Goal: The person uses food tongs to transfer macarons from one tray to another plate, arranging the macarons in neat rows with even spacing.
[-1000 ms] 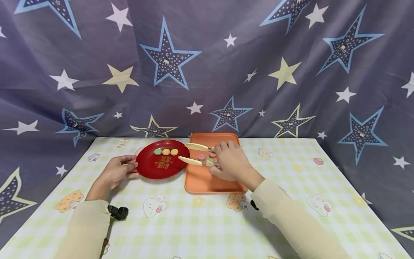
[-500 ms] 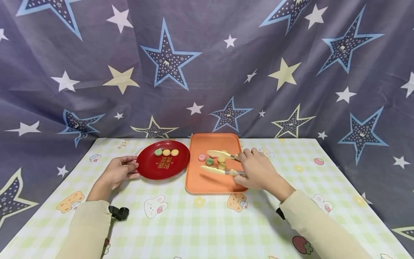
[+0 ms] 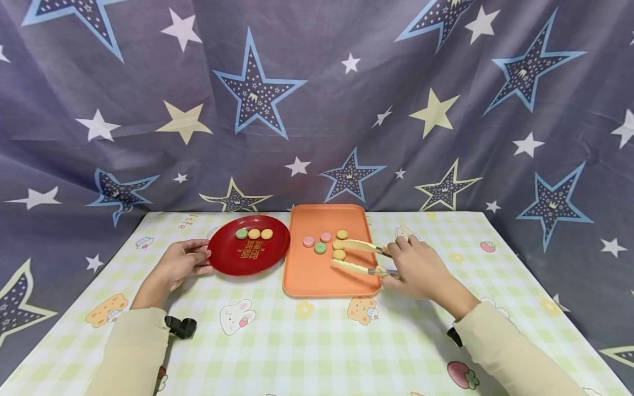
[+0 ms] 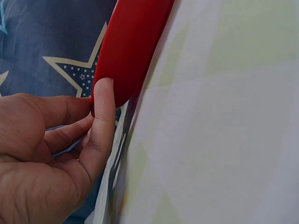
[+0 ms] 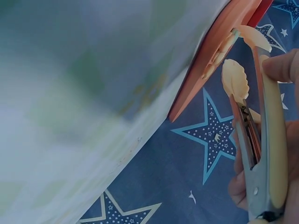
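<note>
At the left of the head view, my left hand (image 3: pixel 179 267) pinches the rim of a red plate (image 3: pixel 230 257), and its fingers (image 4: pixel 103 112) show against the rim in the left wrist view. Three toy macarons (image 3: pixel 253 234), one green and two yellowish, lie in a row on the plate. My right hand (image 3: pixel 421 269) grips a pair of tongs (image 3: pixel 359 246) with cream-coloured tips. The tongs are spread over the orange tray (image 3: pixel 317 283), their tips beside the yellow macarons (image 3: pixel 339 254). Pink macarons (image 3: pixel 309 241) and a green macaron (image 3: pixel 320 248) lie left of them.
A table (image 3: pixel 297 352) with a green-checked cartoon cloth carries the plate and tray, which stand side by side near its back edge. Behind it hangs a dark curtain (image 3: pixel 317 110) with stars.
My right hand has moved right with the tongs, from beside the plate's edge to the right part of the tray. The left hand stays at the plate's rim.
</note>
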Action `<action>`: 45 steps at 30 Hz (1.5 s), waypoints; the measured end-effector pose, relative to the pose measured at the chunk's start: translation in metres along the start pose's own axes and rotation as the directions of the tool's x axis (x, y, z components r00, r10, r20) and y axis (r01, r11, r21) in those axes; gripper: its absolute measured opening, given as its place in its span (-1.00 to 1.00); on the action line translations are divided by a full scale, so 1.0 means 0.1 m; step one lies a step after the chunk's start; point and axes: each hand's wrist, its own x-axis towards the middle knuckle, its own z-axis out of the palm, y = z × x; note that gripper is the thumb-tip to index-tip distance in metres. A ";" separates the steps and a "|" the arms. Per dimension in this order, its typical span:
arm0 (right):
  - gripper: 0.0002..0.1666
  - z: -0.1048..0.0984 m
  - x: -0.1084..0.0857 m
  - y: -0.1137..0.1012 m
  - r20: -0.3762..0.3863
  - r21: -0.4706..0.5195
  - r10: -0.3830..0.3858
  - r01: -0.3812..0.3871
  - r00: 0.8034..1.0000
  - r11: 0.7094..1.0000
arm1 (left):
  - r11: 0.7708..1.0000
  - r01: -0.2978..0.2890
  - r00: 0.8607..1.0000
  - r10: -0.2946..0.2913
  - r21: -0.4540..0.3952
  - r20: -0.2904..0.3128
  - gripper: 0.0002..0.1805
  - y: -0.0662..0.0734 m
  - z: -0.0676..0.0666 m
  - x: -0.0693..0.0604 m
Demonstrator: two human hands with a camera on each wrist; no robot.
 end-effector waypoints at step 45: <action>-0.59 0.02 0.06 -0.02 -0.004 0.007 -0.039 0.039 0.999 0.999 | 1.000 0.010 1.000 -0.010 -0.017 -0.001 -0.40 0.01 0.00 -0.01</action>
